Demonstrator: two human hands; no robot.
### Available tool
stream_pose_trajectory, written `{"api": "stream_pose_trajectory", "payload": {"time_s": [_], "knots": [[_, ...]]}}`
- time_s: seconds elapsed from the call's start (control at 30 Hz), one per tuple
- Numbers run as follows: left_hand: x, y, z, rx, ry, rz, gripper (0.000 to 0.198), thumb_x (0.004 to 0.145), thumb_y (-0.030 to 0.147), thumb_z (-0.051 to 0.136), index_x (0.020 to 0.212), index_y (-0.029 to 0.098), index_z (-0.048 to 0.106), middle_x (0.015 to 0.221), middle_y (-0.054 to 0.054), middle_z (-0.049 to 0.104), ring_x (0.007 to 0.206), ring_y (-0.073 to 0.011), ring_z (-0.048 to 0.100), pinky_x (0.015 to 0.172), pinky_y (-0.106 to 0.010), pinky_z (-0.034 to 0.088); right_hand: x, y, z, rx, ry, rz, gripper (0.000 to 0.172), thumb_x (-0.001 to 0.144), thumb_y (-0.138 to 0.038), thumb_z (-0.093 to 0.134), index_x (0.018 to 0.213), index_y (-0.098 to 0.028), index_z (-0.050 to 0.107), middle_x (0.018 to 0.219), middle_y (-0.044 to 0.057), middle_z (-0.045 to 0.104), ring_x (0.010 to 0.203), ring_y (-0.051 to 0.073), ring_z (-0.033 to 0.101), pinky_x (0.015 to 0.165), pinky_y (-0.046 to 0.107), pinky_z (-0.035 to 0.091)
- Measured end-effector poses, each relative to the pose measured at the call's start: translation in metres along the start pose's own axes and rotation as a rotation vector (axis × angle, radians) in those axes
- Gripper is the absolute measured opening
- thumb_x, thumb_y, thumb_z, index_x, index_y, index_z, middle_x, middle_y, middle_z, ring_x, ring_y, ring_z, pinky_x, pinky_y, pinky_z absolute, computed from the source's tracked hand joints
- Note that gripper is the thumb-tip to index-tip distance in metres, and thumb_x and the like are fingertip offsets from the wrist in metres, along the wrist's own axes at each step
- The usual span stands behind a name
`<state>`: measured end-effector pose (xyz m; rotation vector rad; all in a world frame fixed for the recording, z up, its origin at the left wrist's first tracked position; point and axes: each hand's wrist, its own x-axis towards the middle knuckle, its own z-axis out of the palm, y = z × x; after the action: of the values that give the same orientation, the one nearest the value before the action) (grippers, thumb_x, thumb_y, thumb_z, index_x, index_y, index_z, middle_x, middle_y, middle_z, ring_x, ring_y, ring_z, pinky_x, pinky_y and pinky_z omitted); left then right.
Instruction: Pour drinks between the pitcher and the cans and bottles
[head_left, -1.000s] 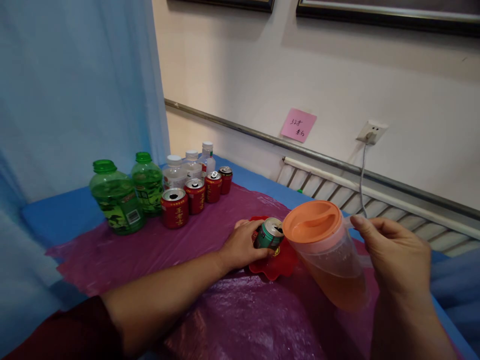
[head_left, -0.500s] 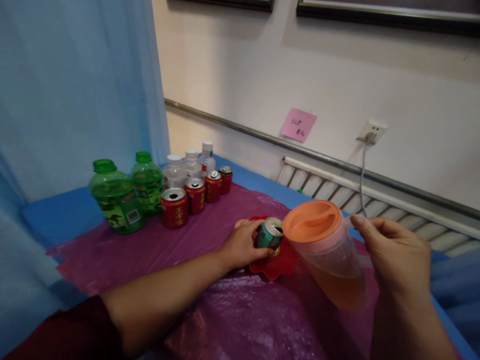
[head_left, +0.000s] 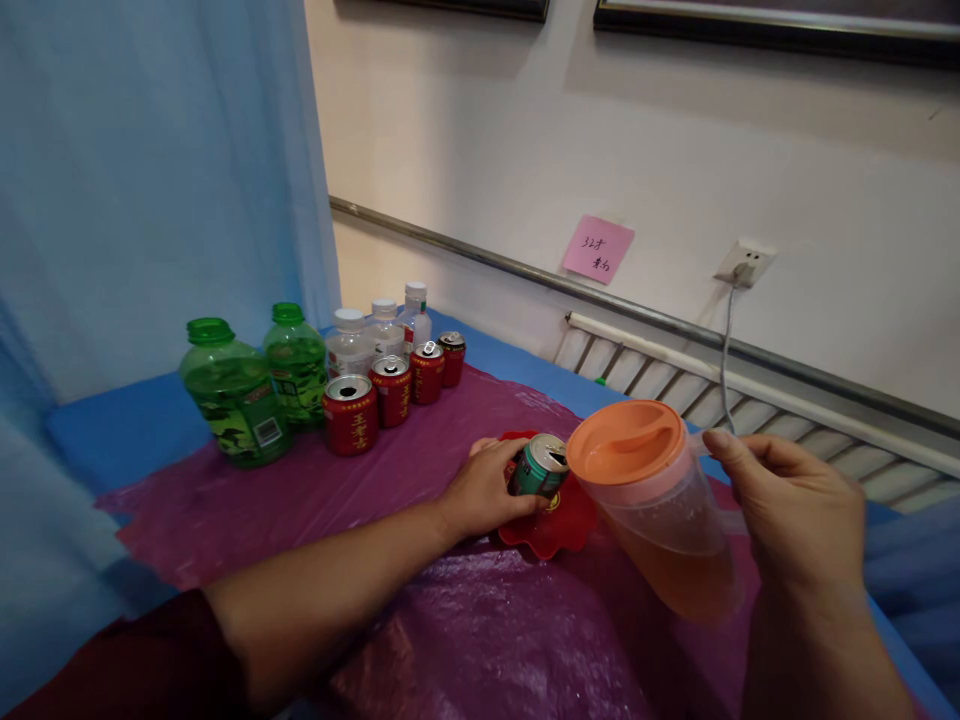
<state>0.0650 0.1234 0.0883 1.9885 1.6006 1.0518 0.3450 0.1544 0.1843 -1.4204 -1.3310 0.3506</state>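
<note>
Person's left hand grips a green metal drink can, cylindrical, tilted over a scalloped red dish. Right hand clasps a translucent plastic pitcher by its handle; pitcher tilted, smooth orange lid right beside can, contact unclear, amber liquid inside. Glossy, wrinkled purple plastic sheet on blue surface. Red cans, green bottles stand left. Pale wall, ribbed radiator, blue curtain.

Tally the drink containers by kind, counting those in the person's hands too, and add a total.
Green plastic bottles: 2
White-capped clear plastic bottles: 3
Red metal cans: 4
Green metal can: 1
Orange-lidded clear plastic pitcher: 1
Total: 11
</note>
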Motion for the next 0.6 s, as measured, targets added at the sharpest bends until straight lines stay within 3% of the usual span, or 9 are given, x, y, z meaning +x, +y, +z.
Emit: {"api": "stream_pose_trajectory", "payload": {"time_s": [0.6], "knots": [[0.0000,0.0020,-0.0002,0.005,0.006,-0.012,0.070,0.064,0.044,0.085,0.128,0.028,0.064,0.120,-0.002,0.073,0.111,-0.0304,0.063,0.105,-0.045,0.039,-0.0009,-0.0020,-0.0007,-0.022,-0.017,-0.005,0.049,0.065,-0.067,0.079,0.066,-0.019,0.070,0.055,-0.003,0.051,0.054,0.013,0.044,0.048,0.026,0.031]]}}
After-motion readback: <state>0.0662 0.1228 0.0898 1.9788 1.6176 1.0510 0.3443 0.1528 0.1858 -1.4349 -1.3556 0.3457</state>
